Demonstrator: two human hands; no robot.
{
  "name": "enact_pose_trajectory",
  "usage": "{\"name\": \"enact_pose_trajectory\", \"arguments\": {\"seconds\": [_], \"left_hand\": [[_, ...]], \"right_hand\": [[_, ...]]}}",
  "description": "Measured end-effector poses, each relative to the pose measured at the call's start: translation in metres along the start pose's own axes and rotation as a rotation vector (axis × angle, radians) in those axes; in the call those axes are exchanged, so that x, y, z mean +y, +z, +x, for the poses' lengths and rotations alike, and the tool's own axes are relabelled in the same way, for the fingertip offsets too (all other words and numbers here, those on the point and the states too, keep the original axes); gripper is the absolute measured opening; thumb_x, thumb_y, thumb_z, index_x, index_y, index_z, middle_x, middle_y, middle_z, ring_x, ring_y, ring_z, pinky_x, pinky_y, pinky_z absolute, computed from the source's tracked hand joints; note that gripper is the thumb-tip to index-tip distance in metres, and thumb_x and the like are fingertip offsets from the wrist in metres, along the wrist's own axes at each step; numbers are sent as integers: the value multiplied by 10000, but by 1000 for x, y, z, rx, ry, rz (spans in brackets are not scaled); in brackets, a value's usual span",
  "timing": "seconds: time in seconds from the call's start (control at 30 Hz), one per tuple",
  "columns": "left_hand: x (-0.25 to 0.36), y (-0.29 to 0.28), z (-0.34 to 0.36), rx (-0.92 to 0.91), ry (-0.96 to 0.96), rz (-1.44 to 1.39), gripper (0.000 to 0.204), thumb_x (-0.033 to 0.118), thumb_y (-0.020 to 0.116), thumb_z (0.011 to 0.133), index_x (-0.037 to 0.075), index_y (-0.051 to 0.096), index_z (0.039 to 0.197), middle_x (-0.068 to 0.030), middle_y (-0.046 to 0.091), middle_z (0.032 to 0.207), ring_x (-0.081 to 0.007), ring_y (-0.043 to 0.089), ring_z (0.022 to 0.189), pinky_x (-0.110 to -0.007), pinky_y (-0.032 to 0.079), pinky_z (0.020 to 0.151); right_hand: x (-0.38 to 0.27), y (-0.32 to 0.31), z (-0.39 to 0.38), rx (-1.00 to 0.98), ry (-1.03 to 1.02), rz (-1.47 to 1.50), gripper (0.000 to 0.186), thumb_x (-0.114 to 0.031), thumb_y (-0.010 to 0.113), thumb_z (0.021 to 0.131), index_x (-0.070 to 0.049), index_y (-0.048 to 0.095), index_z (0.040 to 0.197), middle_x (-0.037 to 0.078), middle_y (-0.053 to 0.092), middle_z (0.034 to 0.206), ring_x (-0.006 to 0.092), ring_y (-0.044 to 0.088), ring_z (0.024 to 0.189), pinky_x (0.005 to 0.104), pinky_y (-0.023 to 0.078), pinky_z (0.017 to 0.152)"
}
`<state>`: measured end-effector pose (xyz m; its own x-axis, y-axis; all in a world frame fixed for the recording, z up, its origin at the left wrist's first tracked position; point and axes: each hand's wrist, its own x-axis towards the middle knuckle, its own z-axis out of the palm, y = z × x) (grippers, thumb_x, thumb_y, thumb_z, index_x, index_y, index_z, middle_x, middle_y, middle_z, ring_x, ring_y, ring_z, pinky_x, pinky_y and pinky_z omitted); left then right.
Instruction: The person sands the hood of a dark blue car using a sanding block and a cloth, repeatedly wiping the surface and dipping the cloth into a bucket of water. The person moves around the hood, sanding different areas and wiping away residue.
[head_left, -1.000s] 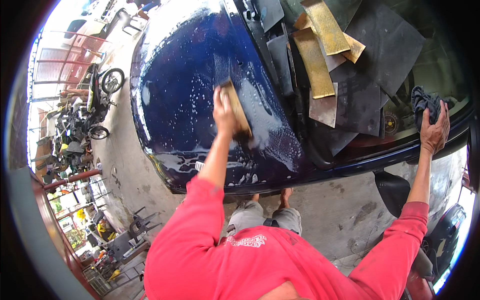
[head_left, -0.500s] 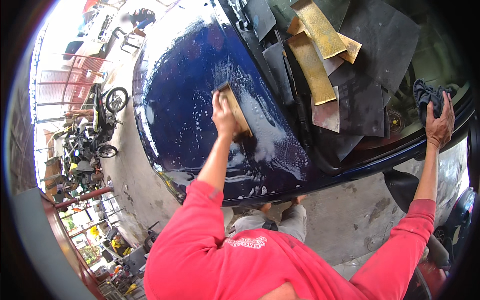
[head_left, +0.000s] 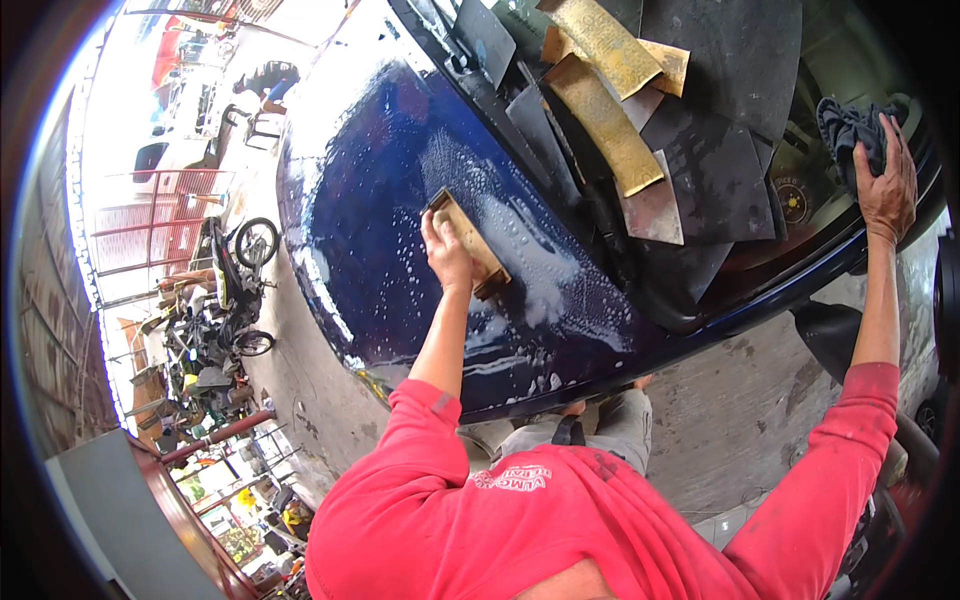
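Observation:
My left hand (head_left: pixel 447 252) is closed round the side of a long sanding block (head_left: pixel 468 240) wrapped in tan sandpaper. The block rests on the wet dark blue car hood (head_left: pixel 370 200), among water drops and white suds (head_left: pixel 540 275). My right hand (head_left: pixel 886 190) is at the far right, its fingers over a bunched dark cloth (head_left: pixel 848 130) at the edge of the windshield. Part of the cloth is hidden under that hand.
Bent gold-coloured sandpaper strips (head_left: pixel 605 125) and dark sheets (head_left: pixel 710 175) lie across the windshield. A side mirror (head_left: pixel 828 332) juts out below my right arm. Motorcycles (head_left: pixel 225 285) stand on the concrete floor (head_left: pixel 310 400) at left, with a red metal gate (head_left: pixel 150 235) behind.
The whole view has swung slightly. The sanding block has shifted a little to the left on the hood and shows more of its face. My right hand stays on the cloth.

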<state>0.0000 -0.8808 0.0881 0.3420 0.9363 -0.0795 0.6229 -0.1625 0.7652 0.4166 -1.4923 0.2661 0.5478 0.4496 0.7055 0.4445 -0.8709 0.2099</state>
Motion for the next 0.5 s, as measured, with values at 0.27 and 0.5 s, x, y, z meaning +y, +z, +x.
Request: {"name": "enact_pose_trajectory", "arguments": {"seconds": [0.27,0.5], "left_hand": [[84,80,164,-54,-84,-249,512,392,541,1123,185,540,1591,-180,774,1201,-300,773,804,-428,631,645],[-91,-78,-55,40,28,-280,502,245,580,1136,82,528,1608,-158,653,1539,-278,654,1375,-394,496,1165]], "right_hand": [[8,-3,-2,0,-61,6,534,-368,726,1042,-165,618,1524,103,678,1518,318,651,1383,426,510,1158],[13,3,4,5,-116,49,527,-323,758,1022,-95,640,1482,173,702,1462,375,677,1340,461,543,1121]]}}
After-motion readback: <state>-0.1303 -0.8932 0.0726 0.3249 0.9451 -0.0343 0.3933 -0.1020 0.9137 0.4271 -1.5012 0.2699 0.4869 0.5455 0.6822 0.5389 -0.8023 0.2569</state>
